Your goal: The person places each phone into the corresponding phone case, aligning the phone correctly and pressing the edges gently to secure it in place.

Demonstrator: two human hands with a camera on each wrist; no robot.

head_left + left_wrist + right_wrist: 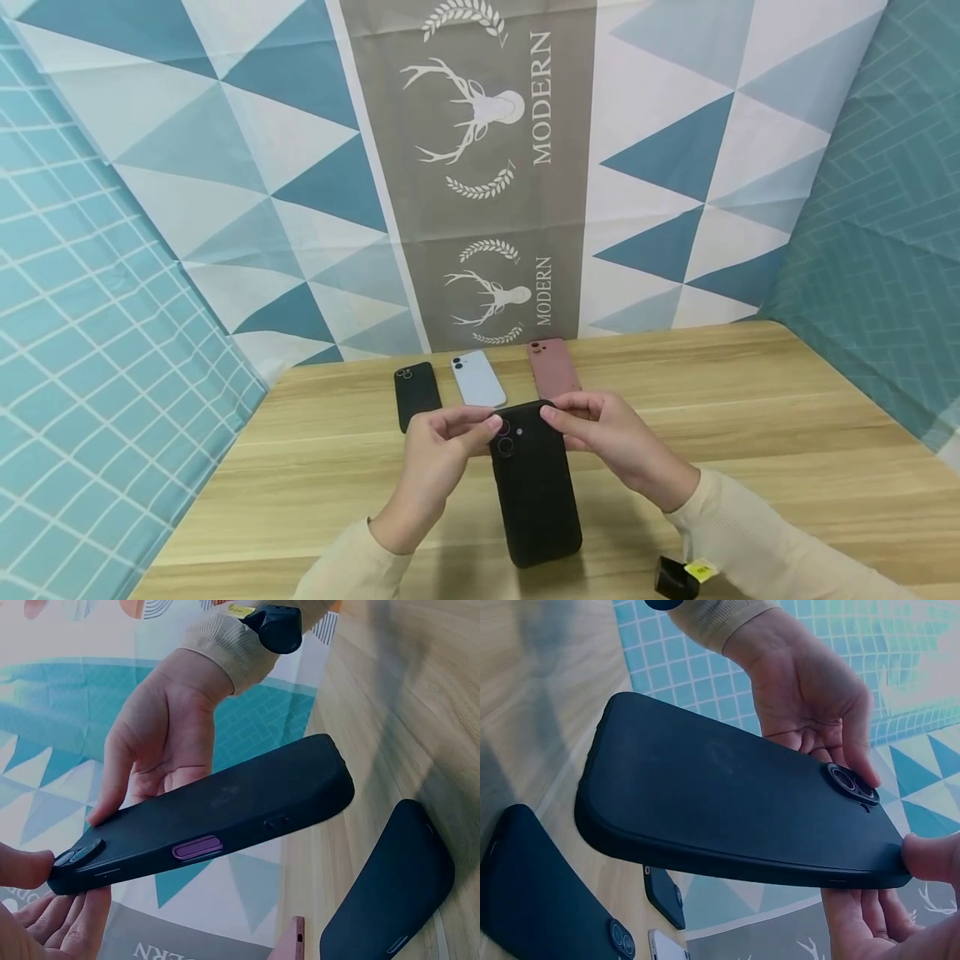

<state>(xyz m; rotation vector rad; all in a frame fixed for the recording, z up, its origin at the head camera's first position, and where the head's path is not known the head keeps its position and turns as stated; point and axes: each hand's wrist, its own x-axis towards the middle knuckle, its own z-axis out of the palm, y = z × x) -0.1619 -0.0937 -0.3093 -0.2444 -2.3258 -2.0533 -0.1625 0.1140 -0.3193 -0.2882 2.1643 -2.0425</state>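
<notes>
A phone in a black case (536, 500) is held up off the table, its back and camera lenses facing me. My left hand (435, 467) pinches its upper left corner, thumb on the back and fingers behind. At the upper right corner, my right hand (618, 433) pinches it the same way. Through a side cutout in the left wrist view, a purple strip (197, 848) shows. A second black phone (540, 877) lies on the table below; the held phone hides it in the head view.
Along the back of the wooden table (750, 467) lie a black phone (417, 396), a white phone (478, 379) and a pink phone (553, 367). Patterned cloth (495, 208) hangs behind them. A black device (677, 577) with a yellow label sits at the right sleeve.
</notes>
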